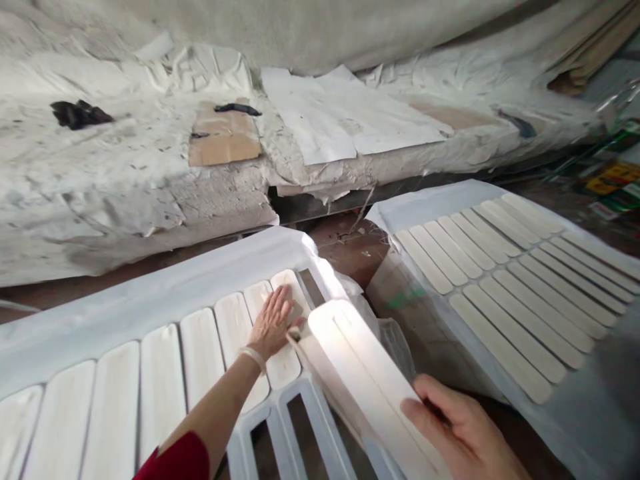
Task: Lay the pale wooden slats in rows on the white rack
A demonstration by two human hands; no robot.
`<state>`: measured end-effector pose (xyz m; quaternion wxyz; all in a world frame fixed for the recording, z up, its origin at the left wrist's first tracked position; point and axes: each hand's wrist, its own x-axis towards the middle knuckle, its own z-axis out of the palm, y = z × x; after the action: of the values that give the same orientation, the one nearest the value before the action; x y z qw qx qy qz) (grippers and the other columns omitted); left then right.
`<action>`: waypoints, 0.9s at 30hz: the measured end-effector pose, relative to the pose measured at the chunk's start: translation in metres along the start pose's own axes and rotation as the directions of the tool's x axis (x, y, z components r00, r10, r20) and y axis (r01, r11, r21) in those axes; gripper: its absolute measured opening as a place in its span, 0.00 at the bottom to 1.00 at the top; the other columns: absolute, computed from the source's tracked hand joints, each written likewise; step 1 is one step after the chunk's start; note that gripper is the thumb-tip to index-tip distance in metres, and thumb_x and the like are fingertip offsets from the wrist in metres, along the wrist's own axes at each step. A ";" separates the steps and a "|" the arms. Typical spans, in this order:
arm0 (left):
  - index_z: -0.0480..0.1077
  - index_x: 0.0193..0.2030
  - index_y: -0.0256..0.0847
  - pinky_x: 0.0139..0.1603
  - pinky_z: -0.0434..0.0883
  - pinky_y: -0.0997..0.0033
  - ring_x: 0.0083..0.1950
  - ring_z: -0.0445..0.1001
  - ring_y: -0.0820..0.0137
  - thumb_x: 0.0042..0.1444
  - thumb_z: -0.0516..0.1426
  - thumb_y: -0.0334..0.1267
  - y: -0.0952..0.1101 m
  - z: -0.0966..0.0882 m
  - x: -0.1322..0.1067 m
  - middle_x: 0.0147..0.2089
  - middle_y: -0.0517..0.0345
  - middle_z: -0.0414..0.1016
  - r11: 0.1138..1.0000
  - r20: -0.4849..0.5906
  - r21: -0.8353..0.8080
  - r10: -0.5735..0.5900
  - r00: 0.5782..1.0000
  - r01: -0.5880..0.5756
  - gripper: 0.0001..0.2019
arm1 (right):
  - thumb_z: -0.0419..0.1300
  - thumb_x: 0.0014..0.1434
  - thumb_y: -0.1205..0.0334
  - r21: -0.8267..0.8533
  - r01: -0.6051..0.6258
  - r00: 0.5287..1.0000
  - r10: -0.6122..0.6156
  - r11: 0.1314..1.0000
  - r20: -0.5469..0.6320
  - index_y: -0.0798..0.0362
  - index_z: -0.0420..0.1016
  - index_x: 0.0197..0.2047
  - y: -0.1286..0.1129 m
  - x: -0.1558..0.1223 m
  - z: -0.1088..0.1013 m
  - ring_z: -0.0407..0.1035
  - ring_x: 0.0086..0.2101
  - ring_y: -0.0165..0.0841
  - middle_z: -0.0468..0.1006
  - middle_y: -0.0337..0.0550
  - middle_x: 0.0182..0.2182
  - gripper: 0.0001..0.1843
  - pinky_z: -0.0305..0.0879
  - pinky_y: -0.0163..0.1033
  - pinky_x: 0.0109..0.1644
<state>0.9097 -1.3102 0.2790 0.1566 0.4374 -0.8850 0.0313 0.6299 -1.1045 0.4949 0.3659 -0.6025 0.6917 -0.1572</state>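
My left hand (pixel 273 323) lies flat with its fingers stretched out on a pale, wood-grained slat (pixel 284 367) with rounded ends. That slat is the last in a row of similar slats (pixel 160 367) on a white slotted rack (pixel 277 433). In my right hand (pixel 457 427) is another long white slat (pixel 360 373), gripped near its lower end with the thumb on top. A thin line runs along its face. It is tilted over the rack's right side, and at least one more pale piece shows beneath it. My left thumb is close to its far left edge.
To the right stands a second white-covered surface (pixel 585 393) bearing two rows of slats (pixel 515 320). Behind runs a bench draped in stained cloth (pixel 150 167), with cardboard (pixel 225 140), white sheets (pixel 345 113) and a dark crumpled item (pixel 80 115). Clear plastic (pixel 395 343) hangs in the gap.
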 end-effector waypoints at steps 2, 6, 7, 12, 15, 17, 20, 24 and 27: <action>0.68 0.56 0.32 0.69 0.60 0.51 0.72 0.53 0.51 0.66 0.52 0.47 -0.002 0.002 0.008 0.70 0.38 0.56 1.000 -0.013 0.008 -0.017 1.000 0.017 0.21 | 0.50 0.66 0.45 0.129 0.002 0.982 0.022 0.992 -0.186 0.51 0.57 0.25 -0.004 0.023 0.006 0.58 0.24 0.27 0.58 0.33 0.21 0.23 0.56 0.30 0.26; 0.63 0.62 0.35 0.61 0.67 0.47 0.65 0.64 0.49 0.67 0.52 0.50 -0.009 0.004 0.023 0.65 0.41 0.65 0.998 -0.025 0.021 -0.055 0.998 0.056 0.25 | 0.52 0.64 0.42 0.190 0.066 0.918 0.015 0.980 -0.395 0.51 0.62 0.26 -0.011 0.080 0.033 0.56 0.24 0.27 0.59 0.33 0.21 0.23 0.53 0.31 0.27; 0.63 0.63 0.36 0.60 0.68 0.47 0.64 0.65 0.49 0.67 0.52 0.51 -0.012 0.005 0.026 0.64 0.42 0.66 0.998 -0.025 0.020 -0.055 0.998 0.056 0.25 | 0.52 0.65 0.43 0.188 0.083 0.906 0.004 0.979 -0.424 0.52 0.62 0.26 -0.011 0.094 0.039 0.57 0.24 0.27 0.59 0.33 0.21 0.23 0.52 0.32 0.27; 0.65 0.59 0.33 0.71 0.58 0.50 0.72 0.51 0.51 0.67 0.52 0.48 -0.017 0.008 0.034 0.71 0.42 0.55 0.999 -0.034 -0.008 -0.033 0.999 0.033 0.22 | 0.52 0.64 0.46 0.136 0.097 0.870 -0.017 0.986 -0.493 0.52 0.63 0.25 -0.012 0.145 0.053 0.56 0.23 0.27 0.59 0.32 0.20 0.21 0.51 0.33 0.29; 0.66 0.58 0.33 0.71 0.58 0.51 0.73 0.49 0.52 0.67 0.52 0.48 -0.018 0.012 0.036 0.72 0.43 0.54 0.999 -0.037 -0.025 -0.043 0.998 0.042 0.22 | 0.52 0.63 0.48 0.094 0.082 0.871 -0.026 0.992 -0.491 0.52 0.63 0.26 -0.014 0.160 0.045 0.55 0.23 0.27 0.60 0.32 0.20 0.20 0.49 0.34 0.29; 0.64 0.62 0.35 0.70 0.60 0.50 0.73 0.50 0.52 0.67 0.51 0.49 -0.019 0.014 0.035 0.72 0.45 0.54 0.998 -0.037 -0.033 -0.052 0.998 0.051 0.23 | 0.53 0.62 0.48 0.080 0.089 0.869 -0.038 0.993 -0.494 0.52 0.64 0.26 -0.016 0.165 0.036 0.53 0.23 0.27 0.59 0.32 0.19 0.19 0.49 0.34 0.29; 0.60 0.66 0.37 0.69 0.60 0.48 0.73 0.50 0.52 0.67 0.51 0.49 -0.021 0.016 0.035 0.72 0.46 0.53 0.997 -0.033 -0.043 -0.059 0.998 0.057 0.26 | 0.54 0.63 0.47 0.093 0.124 0.861 -0.061 0.988 -0.506 0.52 0.64 0.27 -0.018 0.172 0.029 0.53 0.23 0.26 0.57 0.31 0.20 0.19 0.49 0.33 0.28; 0.59 0.68 0.37 0.69 0.60 0.48 0.73 0.49 0.51 0.67 0.51 0.50 -0.021 0.016 0.035 0.72 0.45 0.52 0.997 -0.028 -0.047 -0.070 0.997 0.069 0.27 | 0.52 0.64 0.47 0.109 0.174 0.841 -0.090 0.979 -0.533 0.52 0.62 0.26 -0.014 0.177 0.046 0.54 0.24 0.26 0.57 0.31 0.20 0.21 0.51 0.33 0.29; 0.59 0.68 0.38 0.69 0.60 0.47 0.73 0.49 0.51 0.67 0.51 0.50 -0.021 0.014 0.035 0.73 0.46 0.52 0.996 -0.021 -0.043 -0.077 0.997 0.076 0.27 | 0.50 0.65 0.50 0.045 0.145 0.840 -0.099 0.988 -0.533 0.51 0.60 0.25 -0.004 0.178 0.065 0.54 0.24 0.28 0.59 0.33 0.21 0.20 0.51 0.34 0.31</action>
<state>0.9025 -1.3523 0.2746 0.1770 0.4670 -0.8663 0.0116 0.6768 -1.2599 0.3974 0.1754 -0.5629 0.7186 -0.3687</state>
